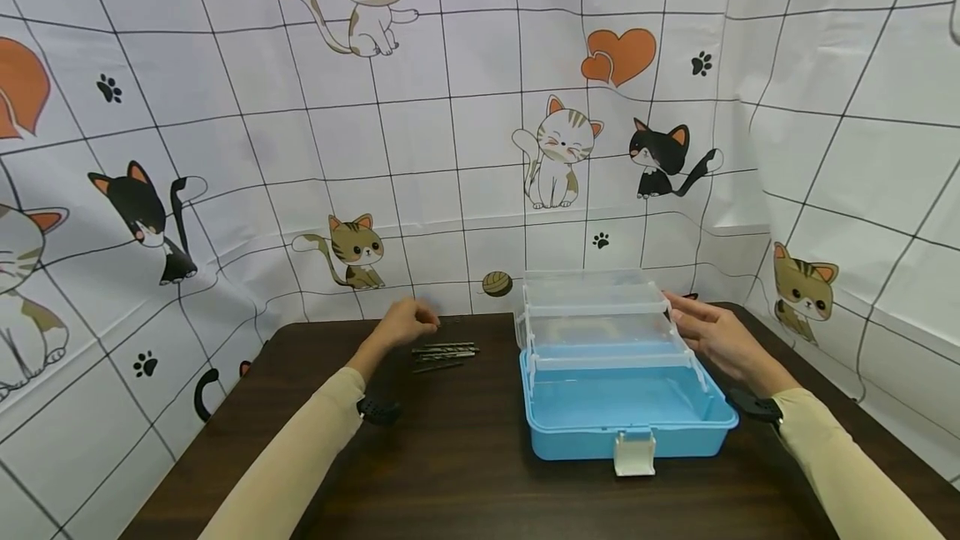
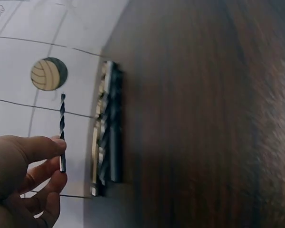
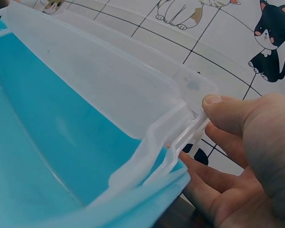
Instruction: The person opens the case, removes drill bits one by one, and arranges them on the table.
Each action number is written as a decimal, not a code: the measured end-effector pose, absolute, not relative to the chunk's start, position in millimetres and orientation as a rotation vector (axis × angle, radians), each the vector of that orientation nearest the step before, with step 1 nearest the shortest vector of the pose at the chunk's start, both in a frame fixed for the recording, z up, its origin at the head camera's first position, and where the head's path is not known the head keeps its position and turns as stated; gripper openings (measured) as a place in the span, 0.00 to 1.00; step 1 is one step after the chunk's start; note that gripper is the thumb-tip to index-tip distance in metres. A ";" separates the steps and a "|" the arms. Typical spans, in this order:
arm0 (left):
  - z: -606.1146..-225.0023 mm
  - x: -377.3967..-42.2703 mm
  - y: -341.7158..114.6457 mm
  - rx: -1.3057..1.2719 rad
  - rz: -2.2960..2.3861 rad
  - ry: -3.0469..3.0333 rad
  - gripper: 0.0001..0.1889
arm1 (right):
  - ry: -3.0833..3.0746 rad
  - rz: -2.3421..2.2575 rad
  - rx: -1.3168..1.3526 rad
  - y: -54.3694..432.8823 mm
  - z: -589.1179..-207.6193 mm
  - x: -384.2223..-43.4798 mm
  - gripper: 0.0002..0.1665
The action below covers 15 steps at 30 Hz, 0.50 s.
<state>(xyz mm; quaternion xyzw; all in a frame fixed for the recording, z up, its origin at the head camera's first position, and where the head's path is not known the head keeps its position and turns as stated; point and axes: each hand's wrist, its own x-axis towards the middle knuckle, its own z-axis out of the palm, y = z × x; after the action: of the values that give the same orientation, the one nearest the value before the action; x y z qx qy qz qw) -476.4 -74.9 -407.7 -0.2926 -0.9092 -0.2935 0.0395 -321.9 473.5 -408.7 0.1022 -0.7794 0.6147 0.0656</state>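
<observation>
My left hand (image 1: 405, 323) pinches a thin dark twist drill bit (image 2: 62, 128) between thumb and fingers, above the table's far edge. Close by on the table lies a small row of drill bits (image 1: 446, 350), larger than the held one. To the right stands an open light-blue toolbox (image 1: 630, 440) with clear tiered trays (image 1: 600, 327) raised at its back. At the box's right rear side, my right hand (image 1: 723, 338) holds the edge of the clear plastic, thumb (image 3: 213, 100) on top and other fingers behind and below. Its bottom compartment shows nothing inside.
A dark wood table (image 1: 465, 473) carries everything. White cloth with printed cats and grid lines (image 1: 480, 140) hangs right behind the table and along both sides. The toolbox's white front latch (image 1: 634, 455) hangs down toward me.
</observation>
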 end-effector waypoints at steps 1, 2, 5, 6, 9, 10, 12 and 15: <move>-409.9 -476.9 -75.6 -0.909 -0.883 -2.794 0.05 | -2.349 1.854 0.307 473.6 -408.9 -322.2 0.37; -412.5 -477.8 -76.1 -0.928 -0.857 -2.799 0.05 | -2.348 1.855 0.305 473.5 -409.0 -322.4 0.37; -420.0 -479.2 -77.7 -0.942 -0.813 -2.834 0.04 | -2.351 1.858 0.310 472.9 -409.7 -322.8 0.38; -422.3 -479.6 -78.2 -0.938 -0.806 -2.843 0.04 | -2.353 1.858 0.312 472.8 -410.1 -323.0 0.38; -426.4 -480.2 -79.8 -0.892 -0.805 -2.868 0.04 | -2.355 1.870 0.334 472.1 -410.5 -323.5 0.38; -427.2 -480.0 -80.3 -0.879 -0.814 -2.873 0.04 | -2.355 1.873 0.339 472.1 -410.7 -323.7 0.38; -428.1 -479.5 -81.3 -0.859 -0.821 -2.879 0.04 | -2.350 1.886 0.343 472.1 -411.1 -324.1 0.37; -429.0 -478.6 -82.6 -0.855 -0.823 -2.875 0.05 | -2.349 1.892 0.346 472.1 -411.1 -324.1 0.37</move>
<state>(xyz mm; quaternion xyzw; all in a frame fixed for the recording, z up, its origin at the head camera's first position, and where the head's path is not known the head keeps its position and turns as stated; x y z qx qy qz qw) -478.6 -82.6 -429.0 -0.2749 -0.9242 -0.2645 0.0158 -324.1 472.1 -411.1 0.1139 -0.7726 0.6224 0.0528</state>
